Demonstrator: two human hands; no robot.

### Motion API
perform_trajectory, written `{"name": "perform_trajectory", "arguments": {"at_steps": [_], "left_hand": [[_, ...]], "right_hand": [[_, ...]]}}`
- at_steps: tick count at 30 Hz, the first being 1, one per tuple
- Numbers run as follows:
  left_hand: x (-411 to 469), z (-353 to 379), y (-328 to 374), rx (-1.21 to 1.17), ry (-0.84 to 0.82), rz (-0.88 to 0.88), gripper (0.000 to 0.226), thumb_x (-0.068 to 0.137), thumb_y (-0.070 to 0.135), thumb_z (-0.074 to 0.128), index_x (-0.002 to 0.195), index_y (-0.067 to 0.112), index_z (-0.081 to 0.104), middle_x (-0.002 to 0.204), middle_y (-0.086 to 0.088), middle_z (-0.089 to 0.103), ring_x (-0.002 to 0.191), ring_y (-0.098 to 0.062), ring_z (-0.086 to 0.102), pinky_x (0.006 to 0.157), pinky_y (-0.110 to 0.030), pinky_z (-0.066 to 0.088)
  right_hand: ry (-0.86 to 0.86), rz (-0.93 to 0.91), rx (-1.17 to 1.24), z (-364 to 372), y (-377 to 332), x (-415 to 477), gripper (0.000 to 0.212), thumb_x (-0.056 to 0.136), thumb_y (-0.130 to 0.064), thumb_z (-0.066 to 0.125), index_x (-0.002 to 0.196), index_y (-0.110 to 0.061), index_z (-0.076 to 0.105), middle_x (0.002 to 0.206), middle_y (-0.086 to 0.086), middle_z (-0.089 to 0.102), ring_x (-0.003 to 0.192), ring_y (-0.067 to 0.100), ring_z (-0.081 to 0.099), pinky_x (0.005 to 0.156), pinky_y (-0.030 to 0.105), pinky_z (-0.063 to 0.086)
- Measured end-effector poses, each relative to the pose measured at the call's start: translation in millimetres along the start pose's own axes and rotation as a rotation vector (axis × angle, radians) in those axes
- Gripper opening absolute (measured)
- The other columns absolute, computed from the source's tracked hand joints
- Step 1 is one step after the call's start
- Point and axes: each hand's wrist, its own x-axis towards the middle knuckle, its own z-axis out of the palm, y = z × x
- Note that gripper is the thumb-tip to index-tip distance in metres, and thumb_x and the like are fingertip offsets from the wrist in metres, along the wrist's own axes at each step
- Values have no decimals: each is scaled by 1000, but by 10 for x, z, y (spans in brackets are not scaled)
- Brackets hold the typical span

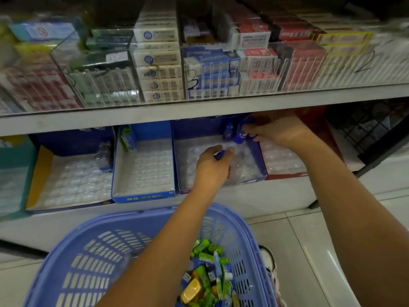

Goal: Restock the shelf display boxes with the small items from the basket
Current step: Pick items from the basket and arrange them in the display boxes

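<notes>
Right hand (272, 129) pinching a small blue bottle (240, 135) at the back of the blue box (257, 151); left hand (212, 162) gripping another. Best pushed straight down into an open tray cup, beside its neighbour, standing up

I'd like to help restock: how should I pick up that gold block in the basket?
Pinch the gold block across its two long sides, reaching straight down from above. It lies flat on top of the pile in the blue basket with its broad face up, and green items crowd its right side.
</notes>
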Motion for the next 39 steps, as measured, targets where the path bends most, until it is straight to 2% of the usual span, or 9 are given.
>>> {"name": "perform_trajectory", "arguments": {"at_steps": [4,8,11,19,25,29,32,35,39], "left_hand": [[39,10,-82,133,24,-15,30,97,34,50,83,14,68,84,-7,72,49,-9,50,58,-25,44],[71,15,-113,117,42,-14,37,98,33,48,65,23,63,84,-13,72,54,-15,50,64,-31,46],[86,20,-136,78,53,-19,37,99,34,45,69,23,62,86,-11,73,56,-15,51,63,-32,46],[118,-14,-88,-57,67,-180,43,102,42,29,84,17,59,52,1,62,28,-2,43,33,-12,32],[63,-28,100,-142,9,-330,44,100,28,28,115,3,60,64,-7,49,35,-11,38,32,-10,25],[-8,-27,142,-101,-80,-124,21,100,16,39,92,13,58,75,-4,57,55,-13,47,43,-19,42],[-74,-67,90,78,-108,138,15,98,14,48,107,11,60,89,-4,64,71,-14,60,64,-23,54],[-99,-100,52,212,-25,260,20,93,13,57,112,7,62,100,-13,67,89,-28,64,84,-42,54],[-134,-121,56,216,38,390,23,89,10,63,111,7,63,91,-4,65,79,-18,59,75,-30,51]], "right_hand": [[71,-102,-413,136,80,203,32,86,-25,67,115,-13,62,117,11,63,106,25,57,84,22,39],[-17,-128,-544,192,75,311,18,85,-22,64,96,-8,65,98,12,65,92,28,58,74,31,43],[-35,-96,-571,159,55,314,18,85,-24,63,83,-7,62,86,10,61,83,26,55,62,29,39],[-69,-100,-674,195,125,354,44,85,-29,67,121,-3,61,125,18,56,114,32,52,92,31,39],[-43,-39,-655,203,106,281,41,84,-28,69,112,0,61,119,18,58,109,31,54,87,31,43],[146,-55,-389,191,48,130,36,85,-29,68,114,-8,62,116,11,63,103,22,58,80,20,43],[-76,32,-63,186,-122,-44,29,87,-35,64,99,-9,69,83,5,70,67,12,64,55,12,48],[-235,35,143,151,-262,-233,18,83,-30,70,92,-14,70,85,9,73,78,16,71,72,21,58],[-243,39,287,122,-329,-300,13,77,-11,75,83,-17,64,90,8,71,76,12,71,67,17,58]]}}
